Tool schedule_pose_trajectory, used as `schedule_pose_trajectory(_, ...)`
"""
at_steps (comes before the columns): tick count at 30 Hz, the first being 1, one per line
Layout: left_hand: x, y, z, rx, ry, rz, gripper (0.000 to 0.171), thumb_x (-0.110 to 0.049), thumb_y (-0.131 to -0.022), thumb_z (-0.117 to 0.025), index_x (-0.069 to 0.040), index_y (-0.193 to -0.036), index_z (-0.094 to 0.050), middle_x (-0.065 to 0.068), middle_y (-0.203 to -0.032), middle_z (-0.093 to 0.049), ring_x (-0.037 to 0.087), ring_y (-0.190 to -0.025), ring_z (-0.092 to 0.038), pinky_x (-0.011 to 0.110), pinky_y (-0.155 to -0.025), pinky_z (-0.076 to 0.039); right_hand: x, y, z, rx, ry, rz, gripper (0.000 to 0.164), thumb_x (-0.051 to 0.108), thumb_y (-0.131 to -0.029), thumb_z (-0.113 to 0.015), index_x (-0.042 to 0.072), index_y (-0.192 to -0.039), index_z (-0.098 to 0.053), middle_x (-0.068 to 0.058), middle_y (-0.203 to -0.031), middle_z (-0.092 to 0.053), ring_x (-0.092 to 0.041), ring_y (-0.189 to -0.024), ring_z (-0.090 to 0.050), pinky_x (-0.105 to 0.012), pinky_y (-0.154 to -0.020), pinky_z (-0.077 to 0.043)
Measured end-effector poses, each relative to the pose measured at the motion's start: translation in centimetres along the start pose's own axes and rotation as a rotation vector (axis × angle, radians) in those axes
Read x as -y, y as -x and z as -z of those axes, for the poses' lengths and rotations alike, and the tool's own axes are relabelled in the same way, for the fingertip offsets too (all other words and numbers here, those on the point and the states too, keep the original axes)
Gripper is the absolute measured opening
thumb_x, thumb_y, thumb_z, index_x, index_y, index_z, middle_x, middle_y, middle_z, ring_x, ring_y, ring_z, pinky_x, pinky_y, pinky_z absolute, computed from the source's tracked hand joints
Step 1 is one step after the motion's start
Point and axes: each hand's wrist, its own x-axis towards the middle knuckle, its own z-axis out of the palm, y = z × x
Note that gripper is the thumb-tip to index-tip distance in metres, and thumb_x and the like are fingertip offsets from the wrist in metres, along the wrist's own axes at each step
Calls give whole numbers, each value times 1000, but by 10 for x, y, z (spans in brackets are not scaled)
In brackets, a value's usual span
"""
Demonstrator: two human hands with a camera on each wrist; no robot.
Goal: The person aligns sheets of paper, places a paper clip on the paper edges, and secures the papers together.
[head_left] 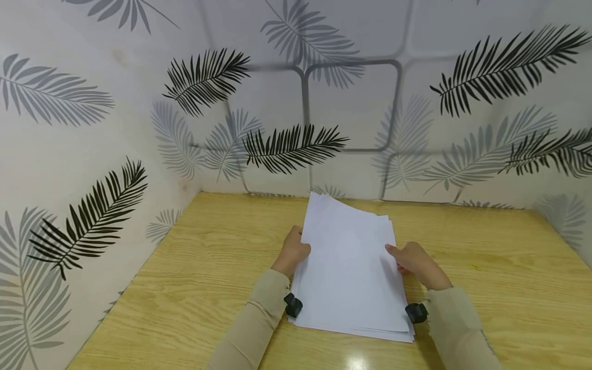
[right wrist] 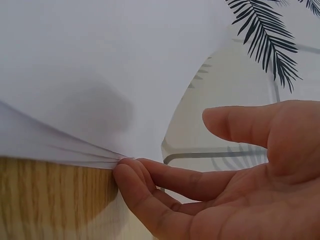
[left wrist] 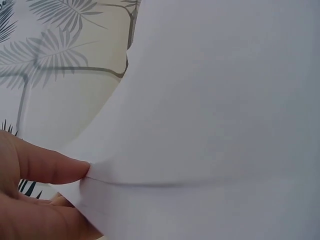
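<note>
A stack of white paper sheets (head_left: pixel 349 262) stands above the wooden table, its sheets slightly out of line at the edges. My left hand (head_left: pixel 292 251) holds the left edge; the left wrist view shows thumb and fingers (left wrist: pixel 55 167) pinching the paper, which creases there. At the right edge is my right hand (head_left: pixel 420 263). Its bent fingertips (right wrist: pixel 131 172) touch the sheets' edges from outside, while the thumb (right wrist: pixel 235 122) stands apart from the paper in the right wrist view. Several sheet edges fan apart beside those fingertips.
The wood-grain table (head_left: pixel 199 267) runs back to a wall (head_left: pixel 351 108) covered in leaf-patterned sheeting. A small yellow bit (head_left: pixel 476 266) lies to the right. Black wrist devices (head_left: pixel 293 305) sit at both cuffs.
</note>
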Motion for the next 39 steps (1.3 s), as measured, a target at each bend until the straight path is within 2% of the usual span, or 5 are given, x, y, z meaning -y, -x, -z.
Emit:
schedule_pose_trajectory(16, -2, 2, 2, -27, 71, -85, 33, 12, -88, -46, 5, -120, -49, 24, -124, -56, 34, -116, -51, 49, -96, -41, -12, -2, 8, -36, -16, 40, 33, 15, -100, -47, -7, -75, -50, -10, -73, -43, -23, -70, -42, -32, -64, -37)
schedule_pose_trajectory(19, -3, 3, 2, -30, 82, -107, 31, 11, -89, -47, 4, -119, -49, 23, -122, -57, 34, -113, -52, 49, -94, -42, -15, -5, 9, -54, -5, 40, 37, 16, -99, -46, -20, -96, -52, -28, -90, -52, -36, -85, -51, -42, -76, -46)
schedule_pose_trajectory(23, -3, 3, 3, -26, 103, -133, 28, 10, -92, -48, 2, -118, -50, 22, -122, -59, 33, -113, -53, 47, -93, -42, -17, -7, 10, -32, -41, 19, 53, 20, -101, -45, -25, -129, -37, -42, -131, -39, -50, -118, -42, -55, -99, -38)
schedule_pose_trajectory(33, -8, 0, 8, -49, 164, -146, 27, 11, -90, -51, 2, -116, -50, 22, -114, -63, 28, -102, -57, 42, -88, -46, -21, -9, 10, 19, -208, 77, 55, 26, -103, -45, -20, -133, -36, -35, -130, -42, -40, -110, -46, -52, -98, -38)
schedule_pose_trajectory(39, -12, 1, 12, -58, 172, -152, 29, 11, -91, -51, 3, -118, -50, 23, -116, -62, 31, -105, -58, 43, -88, -47, -17, -11, 10, 77, -360, 98, 65, 29, -104, -43, -19, -141, -22, -35, -146, -25, -44, -133, -30, -56, -107, -28)
